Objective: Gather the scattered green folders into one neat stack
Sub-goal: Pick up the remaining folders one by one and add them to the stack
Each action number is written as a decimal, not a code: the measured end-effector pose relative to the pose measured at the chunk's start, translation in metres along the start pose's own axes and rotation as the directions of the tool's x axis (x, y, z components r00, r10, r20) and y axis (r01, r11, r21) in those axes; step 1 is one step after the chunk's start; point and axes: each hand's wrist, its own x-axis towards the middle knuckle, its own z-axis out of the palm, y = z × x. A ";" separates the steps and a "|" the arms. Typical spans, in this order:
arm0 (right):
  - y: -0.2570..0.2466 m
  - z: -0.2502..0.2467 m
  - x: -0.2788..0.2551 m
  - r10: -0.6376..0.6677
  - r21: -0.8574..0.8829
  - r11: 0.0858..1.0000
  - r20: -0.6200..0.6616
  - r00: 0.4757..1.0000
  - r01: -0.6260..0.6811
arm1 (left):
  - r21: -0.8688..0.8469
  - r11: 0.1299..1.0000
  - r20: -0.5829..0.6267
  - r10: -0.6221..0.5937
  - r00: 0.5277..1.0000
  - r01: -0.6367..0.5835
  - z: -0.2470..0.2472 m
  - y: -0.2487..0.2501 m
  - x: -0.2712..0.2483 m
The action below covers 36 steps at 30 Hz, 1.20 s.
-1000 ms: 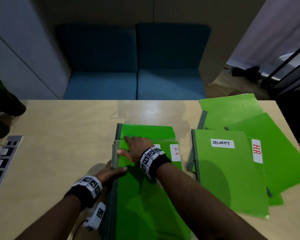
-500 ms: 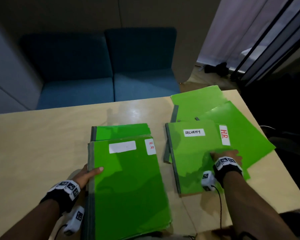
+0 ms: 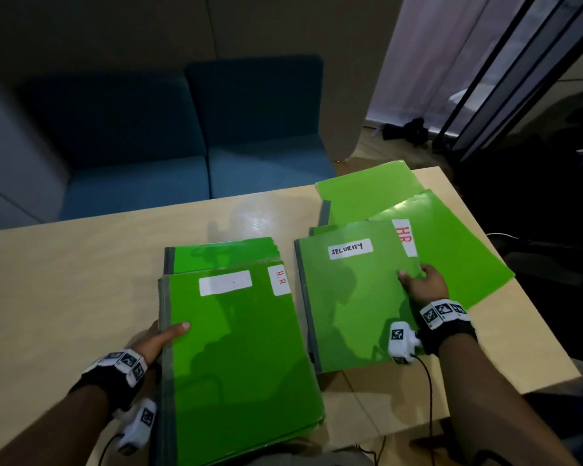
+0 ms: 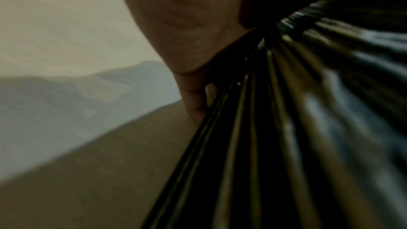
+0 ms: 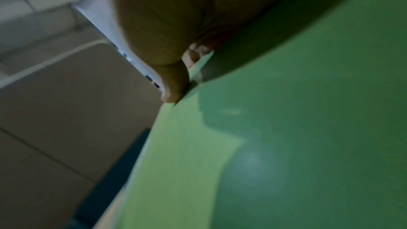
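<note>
We see the desk (image 3: pixel 81 280) from above, with the stack (image 3: pixel 243 348) of green folders at its near edge, long axis running from us toward the far edge, spines on the left. Our left hand (image 3: pixel 155 341) grasps the stack at its spine side, thumb on the top cover and the remaining fingers hidden below; the left wrist view shows the layered spines (image 4: pixel 275 128) against the palm. To the right, just beside the stack, lies the SECURITY folder (image 3: pixel 350 297), roughly parallel to the stack, atop the loose folders (image 3: pixel 451 250) fanned toward the far right corner. Our right hand (image 3: pixel 424 287) pinches this folder at its right, open edge, thumb on the cover and fingers beneath, as the right wrist view (image 5: pixel 174 83) confirms. We judge that the coming move carries this folder leftward onto the stack: the stack lies directly left of the right hand, so a sideways shift with little rotation should align the spines.
</note>
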 end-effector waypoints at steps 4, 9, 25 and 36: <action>-0.051 -0.003 -0.009 -0.192 0.138 0.971 -0.042 0.980 0.196 | -0.029 0.999 0.020 -0.041 0.999 0.042 0.004 0.000 -0.002; -0.083 0.011 -0.016 -0.273 0.239 0.935 0.019 0.962 0.261 | 0.015 0.998 0.036 -0.058 0.998 0.058 -0.004 -0.019 0.021; -0.174 0.022 -0.058 -0.642 0.025 0.764 -0.076 0.763 0.645 | 0.106 0.994 0.003 -0.026 1.000 0.025 0.029 0.051 -0.061; -0.099 0.128 -0.080 -0.274 0.320 0.932 0.321 0.907 0.169 | 0.088 0.996 -0.001 0.018 1.000 -0.018 0.029 0.053 -0.069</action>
